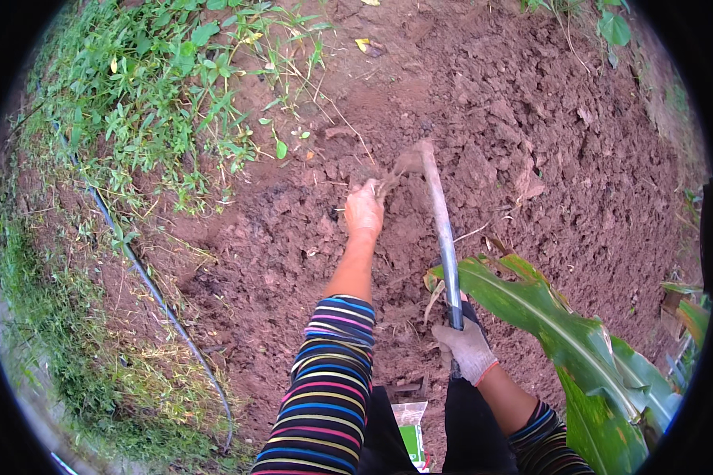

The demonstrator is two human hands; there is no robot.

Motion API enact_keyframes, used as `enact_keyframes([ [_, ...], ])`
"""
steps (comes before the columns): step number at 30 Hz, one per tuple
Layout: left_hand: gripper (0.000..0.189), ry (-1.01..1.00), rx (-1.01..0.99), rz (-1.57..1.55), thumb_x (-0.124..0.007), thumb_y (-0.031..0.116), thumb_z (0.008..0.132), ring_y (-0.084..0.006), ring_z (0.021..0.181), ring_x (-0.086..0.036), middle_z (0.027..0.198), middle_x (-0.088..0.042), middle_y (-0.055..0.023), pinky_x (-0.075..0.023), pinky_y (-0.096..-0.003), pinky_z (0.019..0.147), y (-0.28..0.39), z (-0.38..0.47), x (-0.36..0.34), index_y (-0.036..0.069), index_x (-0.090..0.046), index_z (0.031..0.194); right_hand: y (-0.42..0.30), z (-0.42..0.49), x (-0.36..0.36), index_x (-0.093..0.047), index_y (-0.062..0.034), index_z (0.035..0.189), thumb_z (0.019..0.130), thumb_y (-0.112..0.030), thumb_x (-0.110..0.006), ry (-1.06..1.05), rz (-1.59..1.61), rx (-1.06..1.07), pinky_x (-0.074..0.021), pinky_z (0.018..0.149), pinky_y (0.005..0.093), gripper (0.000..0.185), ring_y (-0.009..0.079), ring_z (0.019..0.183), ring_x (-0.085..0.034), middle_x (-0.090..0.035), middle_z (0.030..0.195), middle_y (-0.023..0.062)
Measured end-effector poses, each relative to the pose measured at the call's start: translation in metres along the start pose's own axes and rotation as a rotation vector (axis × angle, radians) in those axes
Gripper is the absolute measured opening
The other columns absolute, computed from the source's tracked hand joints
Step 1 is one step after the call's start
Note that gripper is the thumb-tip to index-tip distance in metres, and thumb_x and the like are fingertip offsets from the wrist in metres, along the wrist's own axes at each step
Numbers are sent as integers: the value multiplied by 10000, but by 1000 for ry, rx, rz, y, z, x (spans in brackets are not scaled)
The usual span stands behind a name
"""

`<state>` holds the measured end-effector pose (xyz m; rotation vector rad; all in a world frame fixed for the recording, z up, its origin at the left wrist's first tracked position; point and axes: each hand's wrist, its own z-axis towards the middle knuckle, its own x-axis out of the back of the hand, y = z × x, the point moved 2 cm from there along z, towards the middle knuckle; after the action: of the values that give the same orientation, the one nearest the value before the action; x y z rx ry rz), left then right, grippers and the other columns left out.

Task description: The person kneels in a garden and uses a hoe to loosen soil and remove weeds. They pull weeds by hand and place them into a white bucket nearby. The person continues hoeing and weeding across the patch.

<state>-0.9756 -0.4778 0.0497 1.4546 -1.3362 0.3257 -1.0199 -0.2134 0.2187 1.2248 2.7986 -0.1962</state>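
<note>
My right hand (466, 350), in a pale knit work glove with a red-orange cuff, grips the lower end of a hoe's handle (441, 219). The handle slants up and away from me, dark near the glove and soil-smeared farther out. At its far end the soil-covered hoe blade (412, 159) points left, just above the tilled ground. My bare left hand (365, 208) is closed beside the blade on a brown strip (387, 183), which looks like dry plant matter. Where that strip ends against the blade is hard to make out.
Clumpy reddish-brown soil (588, 196) spreads all around. Green weeds (172, 89) grow at the upper left. A dark hose (154, 288) curves down the left side. Broad corn leaves (546, 314) reach in near my right arm. A clear and green plastic packet (413, 436) lies between my legs.
</note>
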Motion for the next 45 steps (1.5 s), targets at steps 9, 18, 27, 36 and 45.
enact_keyframes([
  [9,275,-366,96,-275,-650,288,867,-303,815,-659,827,-688,-158,-501,-416,722,-51,-51,3,61,-673,1021,-4,-9,-15,-502,-81,808,806,-179,-682,130,-121,62,-417,419,316,204,170,449,-514,-514,588,46],
  [18,151,-520,605,-1018,-637,254,915,-80,540,-469,697,-588,18,-337,-242,439,-33,-219,105,110,-644,956,-137,-118,-110,-535,-43,875,801,-351,-634,475,-450,969,-463,642,345,331,192,664,-550,-550,706,64],
  [27,278,-444,817,-873,-662,222,901,-105,765,-581,926,-663,-7,-474,-273,650,-152,-319,138,38,-657,1110,-330,-266,-165,-526,-63,740,900,-140,-585,426,192,2132,-401,437,260,187,103,434,-463,-485,534,14],
  [36,267,-245,880,-754,-685,235,876,-127,681,-586,840,-673,-41,-485,-304,619,-199,-400,82,9,-687,1018,-138,120,-61,-607,-11,887,802,-144,-564,496,-525,603,-492,558,354,163,247,585,-609,-607,651,139],
  [45,349,-193,871,-928,-706,242,859,-190,858,-609,972,-676,-88,-499,-365,776,-144,-352,97,-4,-655,1101,-77,77,-18,-550,-45,820,805,-119,-557,581,-540,643,-416,417,342,77,168,481,-504,-525,583,68],
])
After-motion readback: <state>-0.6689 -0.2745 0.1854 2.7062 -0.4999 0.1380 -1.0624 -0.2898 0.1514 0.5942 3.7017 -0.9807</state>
